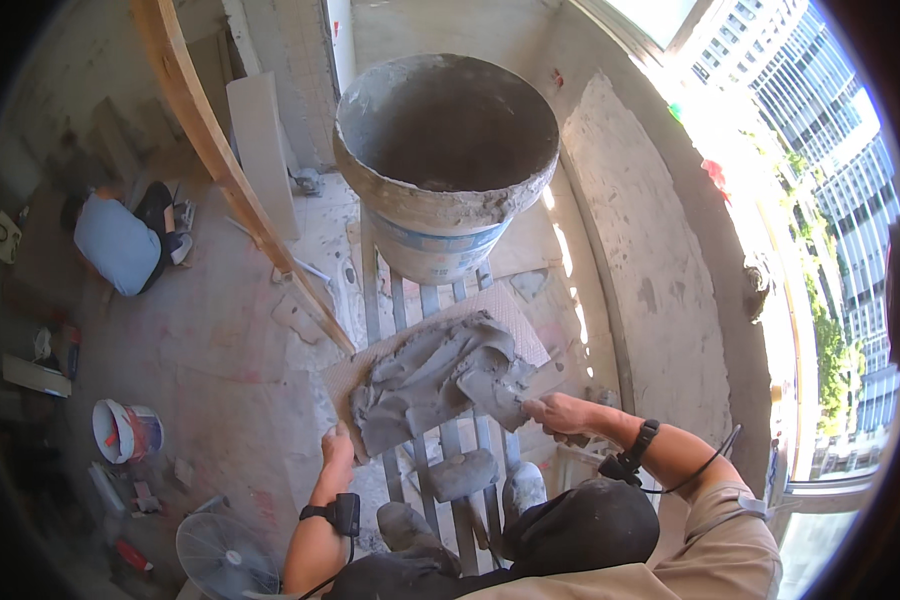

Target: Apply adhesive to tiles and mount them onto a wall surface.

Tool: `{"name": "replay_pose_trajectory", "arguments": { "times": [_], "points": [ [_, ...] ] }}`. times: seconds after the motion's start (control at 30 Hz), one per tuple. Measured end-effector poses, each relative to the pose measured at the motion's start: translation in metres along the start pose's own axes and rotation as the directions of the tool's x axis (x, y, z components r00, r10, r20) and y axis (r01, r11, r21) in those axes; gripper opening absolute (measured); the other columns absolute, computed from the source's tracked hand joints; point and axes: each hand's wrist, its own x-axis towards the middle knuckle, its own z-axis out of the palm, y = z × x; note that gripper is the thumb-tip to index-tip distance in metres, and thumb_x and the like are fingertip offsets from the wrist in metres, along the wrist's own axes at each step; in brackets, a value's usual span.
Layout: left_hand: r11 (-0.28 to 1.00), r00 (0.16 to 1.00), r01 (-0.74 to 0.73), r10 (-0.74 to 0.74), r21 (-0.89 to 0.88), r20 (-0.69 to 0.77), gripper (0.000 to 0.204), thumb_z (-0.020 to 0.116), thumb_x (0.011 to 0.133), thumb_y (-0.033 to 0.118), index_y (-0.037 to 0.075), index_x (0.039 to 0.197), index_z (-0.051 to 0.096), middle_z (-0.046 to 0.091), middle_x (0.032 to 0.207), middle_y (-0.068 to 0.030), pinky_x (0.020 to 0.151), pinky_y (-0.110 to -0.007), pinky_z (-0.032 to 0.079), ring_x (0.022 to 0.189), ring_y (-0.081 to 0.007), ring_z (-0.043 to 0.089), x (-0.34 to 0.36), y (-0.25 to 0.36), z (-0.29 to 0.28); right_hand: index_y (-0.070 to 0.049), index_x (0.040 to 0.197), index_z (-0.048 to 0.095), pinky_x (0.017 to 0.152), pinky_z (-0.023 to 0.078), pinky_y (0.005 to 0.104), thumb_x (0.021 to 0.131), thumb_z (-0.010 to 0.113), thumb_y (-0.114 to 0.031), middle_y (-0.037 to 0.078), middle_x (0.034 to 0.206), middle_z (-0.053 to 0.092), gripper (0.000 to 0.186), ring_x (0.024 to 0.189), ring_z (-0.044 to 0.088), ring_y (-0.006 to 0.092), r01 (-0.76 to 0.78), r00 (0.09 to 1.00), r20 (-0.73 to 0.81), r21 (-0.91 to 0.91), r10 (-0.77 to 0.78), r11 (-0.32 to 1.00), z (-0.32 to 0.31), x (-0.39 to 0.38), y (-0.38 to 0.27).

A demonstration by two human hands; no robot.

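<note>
A tan tile (515, 312) with a textured back lies tilted before me, most of it under a thick, ridged layer of wet grey mortar (425, 375). With its fingers closed on the tile's near left edge, my left hand (337, 447) steadies it. My right hand (562, 412) grips a trowel (502, 398) whose mortar-smeared blade touches the right end of the layer; its handle is mostly hidden by my fingers. Just beyond the tile stands a large bucket (435, 245), crusted with mortar at the rim. A grey-headed mallet (463, 475) rests on the metal slats (450, 436) nearer my legs.
A wooden post (210, 130) slants down close to the tile's left. A co-worker (120, 243) crouches at far left. A small white bucket (128, 432) and a fan (228, 556) stand on the left floor. Along the right runs a low wall (650, 240) below a bright window opening.
</note>
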Motion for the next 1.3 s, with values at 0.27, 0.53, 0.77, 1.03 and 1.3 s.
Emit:
{"name": "replay_pose_trajectory", "arguments": {
  "times": [0.27, 0.53, 0.77, 1.03, 1.3],
  "points": [
    [0.998, 0.996, -0.061, 0.063, 0.022, -0.068, 0.046, 0.043, 0.099, 0.036, -0.003, 0.123, 0.053, 0.063, 0.101, -0.0118, 0.074, -0.037, 0.050, 0.086, -0.0231, 0.061, -0.008, 0.003, -0.001, 0.005, 0.099, 0.054, 0.057, 0.052, 0.0462, 0.096, 0.045, -0.042, 0.022, 0.071, 0.065, 0.048, 0.068, 0.067, 0.0367, 0.029, 0.887, -0.348, -0.611, -0.302, 0.791, -0.053, 0.040, -0.018],
    [0.996, 0.999, 0.025, -0.022, -0.081, 0.039, 0.046, 0.043, 0.099, 0.036, -0.003, 0.116, 0.059, 0.065, 0.096, -0.0165, 0.077, -0.039, 0.047, 0.087, -0.0244, 0.059, -0.006, -0.015, -0.002, -0.007, 0.087, 0.051, 0.038, 0.040, 0.0378, 0.098, 0.034, -0.046, 0.005, 0.062, 0.047, 0.043, 0.047, 0.050, 0.0202, -0.242, 0.970, 0.101, 0.496, 0.222, 0.834, -0.049, 0.019, -0.059],
    [0.988, 0.993, -0.117, 0.113, 0.105, 0.046, 0.042, 0.043, 0.099, 0.035, -0.001, 0.113, 0.059, 0.064, 0.101, -0.0141, 0.071, -0.038, 0.051, 0.085, -0.0226, 0.061, 0.014, -0.028, 0.002, -0.012, 0.081, 0.046, 0.037, 0.033, 0.0357, 0.094, 0.038, -0.058, 0.005, 0.063, 0.044, 0.048, 0.047, 0.045, 0.0208, -0.349, 0.927, 0.302, 0.487, 0.221, 0.800, 0.069, 0.063, -0.123],
    [0.974, 0.972, 0.034, 0.020, -0.223, 0.234, 0.041, 0.043, 0.100, 0.038, 0.002, 0.112, 0.057, 0.064, 0.092, -0.0095, 0.064, -0.038, 0.054, 0.073, -0.0220, 0.064, 0.006, -0.017, 0.002, -0.009, 0.087, 0.048, 0.038, 0.038, 0.0382, 0.096, 0.037, -0.055, 0.005, 0.067, 0.047, 0.048, 0.049, 0.051, 0.0214, -0.238, 0.933, 0.345, 0.388, 0.099, 0.890, 0.112, 0.064, -0.129],
    [0.978, 0.981, 0.019, 0.022, -0.209, 0.191, 0.049, 0.045, 0.096, 0.043, -0.001, 0.103, 0.063, 0.060, 0.072, -0.0100, 0.051, -0.035, 0.043, 0.058, -0.0189, 0.055, 0.008, -0.022, -0.002, -0.005, 0.088, 0.054, 0.056, 0.051, 0.0463, 0.092, 0.053, -0.040, 0.016, 0.073, 0.066, 0.036, 0.064, 0.066, 0.0346, 0.479, 0.703, 0.211, -0.846, -0.679, 0.233, 0.043, 0.087, -0.149]
  ]
}}
